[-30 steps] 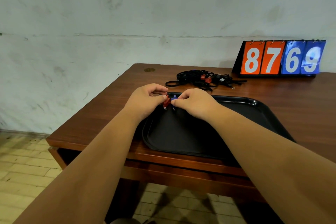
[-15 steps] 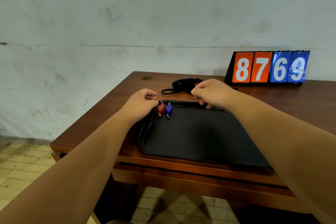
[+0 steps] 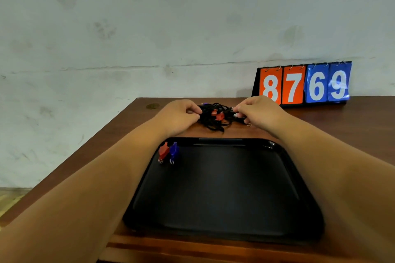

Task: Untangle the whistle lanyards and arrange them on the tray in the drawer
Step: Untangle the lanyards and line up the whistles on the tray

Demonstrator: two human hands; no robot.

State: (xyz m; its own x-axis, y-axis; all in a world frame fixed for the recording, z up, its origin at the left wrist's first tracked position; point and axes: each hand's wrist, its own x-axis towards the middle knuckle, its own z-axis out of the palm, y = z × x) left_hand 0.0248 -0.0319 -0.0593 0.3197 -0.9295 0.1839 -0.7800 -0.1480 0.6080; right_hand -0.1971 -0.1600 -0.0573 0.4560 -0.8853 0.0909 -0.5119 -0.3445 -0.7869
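Observation:
A tangle of black lanyards (image 3: 213, 123) with red whistles (image 3: 218, 115) in it lies on the wooden table behind the black tray (image 3: 213, 194). My left hand (image 3: 178, 116) pinches the tangle's left side and my right hand (image 3: 259, 113) pinches its right side. A small metal ring (image 3: 248, 125) hangs below my right hand. A red whistle (image 3: 163, 150) and a blue whistle (image 3: 174, 149) lie side by side in the tray's far left corner; their cords are hard to tell against the black tray.
A flip scoreboard (image 3: 303, 84) reading 8769 stands at the back right against the wall. The wooden table (image 3: 342, 126) ends at its left edge (image 3: 85, 151), with tiled floor below. My forearms cross both sides of the tray.
Both hands left the two whistles on the tray and moved back to the tangle; the right reached it first, then the left. Both now grip it. The view has tilted.

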